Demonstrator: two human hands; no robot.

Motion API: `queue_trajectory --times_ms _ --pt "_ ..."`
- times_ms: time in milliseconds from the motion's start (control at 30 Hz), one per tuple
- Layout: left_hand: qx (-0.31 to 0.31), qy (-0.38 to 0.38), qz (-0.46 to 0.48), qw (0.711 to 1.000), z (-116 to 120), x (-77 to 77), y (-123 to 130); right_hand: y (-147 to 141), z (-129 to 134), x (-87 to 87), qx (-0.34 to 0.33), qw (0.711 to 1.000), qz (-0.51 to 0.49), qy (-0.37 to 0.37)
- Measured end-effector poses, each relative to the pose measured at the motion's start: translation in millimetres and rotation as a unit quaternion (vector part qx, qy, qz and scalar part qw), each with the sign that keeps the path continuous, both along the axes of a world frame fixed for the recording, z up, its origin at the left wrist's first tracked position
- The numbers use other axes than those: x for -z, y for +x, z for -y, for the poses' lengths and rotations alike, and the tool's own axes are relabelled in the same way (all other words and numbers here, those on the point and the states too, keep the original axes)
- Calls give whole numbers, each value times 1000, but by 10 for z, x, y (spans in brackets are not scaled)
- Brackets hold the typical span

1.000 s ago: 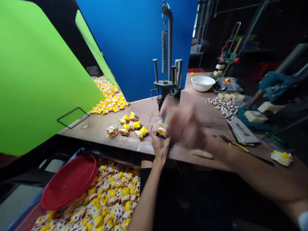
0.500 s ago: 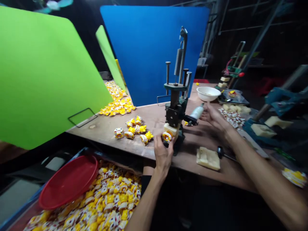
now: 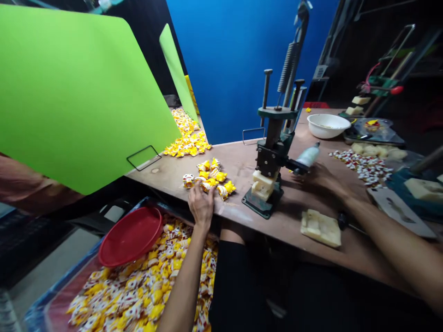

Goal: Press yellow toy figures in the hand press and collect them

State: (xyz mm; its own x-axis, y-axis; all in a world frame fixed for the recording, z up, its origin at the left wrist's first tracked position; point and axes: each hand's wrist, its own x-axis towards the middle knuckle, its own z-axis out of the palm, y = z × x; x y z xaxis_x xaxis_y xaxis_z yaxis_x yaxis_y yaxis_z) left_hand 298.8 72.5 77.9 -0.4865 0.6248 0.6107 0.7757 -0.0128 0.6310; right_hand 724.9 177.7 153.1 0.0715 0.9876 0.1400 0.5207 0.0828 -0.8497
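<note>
My left hand [image 3: 201,205] rests at the table's near edge, its fingers down on a small heap of yellow-and-white wrapped pieces [image 3: 209,180]. Whether it holds one is hidden. My right hand [image 3: 320,180] is spread just below the white grip [image 3: 308,155] of a dark green bench press [image 3: 275,152], its fingers slightly blurred. Stacked cream foam blocks [image 3: 262,185] stand on the press base, with nothing on them. A loose foam block [image 3: 320,228] lies near my right forearm.
A red round lid [image 3: 130,237] lies on a bin [image 3: 145,288] of wrapped pieces below the near edge. A larger yellow heap [image 3: 187,138] lies beyond the green board [image 3: 76,97]. A white bowl [image 3: 327,125], a tray [image 3: 374,131] and red-and-white bits [image 3: 362,168] sit at right.
My left hand has moved off the foam block at the press to the heap on its left, and the round wrapped piece is gone from the block. My right hand has come closer to the white grip.
</note>
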Motion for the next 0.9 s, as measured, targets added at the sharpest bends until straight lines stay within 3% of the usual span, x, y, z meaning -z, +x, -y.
queue_trajectory --times_ms 67,100,133,167,233,267,300,367,467,567,667,800,900 --pt "-47 53 61 996 103 -109 310 145 217 -14 -22 999 -36 -26" --pt "-36 71 117 990 204 -162 507 188 373 -22 -35 997 -61 -40" --pt "9 71 184 980 330 -209 722 195 555 -24 -50 992 -99 -63" --pt "96 45 255 961 468 -252 948 161 752 -16 -66 982 -150 -94" --pt "312 -44 368 875 744 -325 1387 -23 1144 30 -98 942 -276 -165" --pt "388 -72 407 824 862 -355 1580 -153 1315 64 -111 915 -337 -192" --pt "432 -87 436 784 959 -377 1742 -293 1459 97 -122 892 -384 -207" --pt "436 -82 478 758 1089 -392 1952 -552 1653 145 -142 867 -431 -206" --pt "376 -63 492 783 1150 -345 1983 -781 1723 157 -172 860 -442 -187" --pt "310 -31 451 836 1064 -252 1815 -796 1619 152 -170 907 -359 -142" --pt "254 30 359 898 813 -129 1626 -662 1455 189 -110 946 -289 -99" --pt "259 78 213 939 439 49 1502 -384 1248 251 -53 947 -301 -96" --pt "255 79 126 955 324 112 1518 -199 1110 227 -19 943 -317 -103"
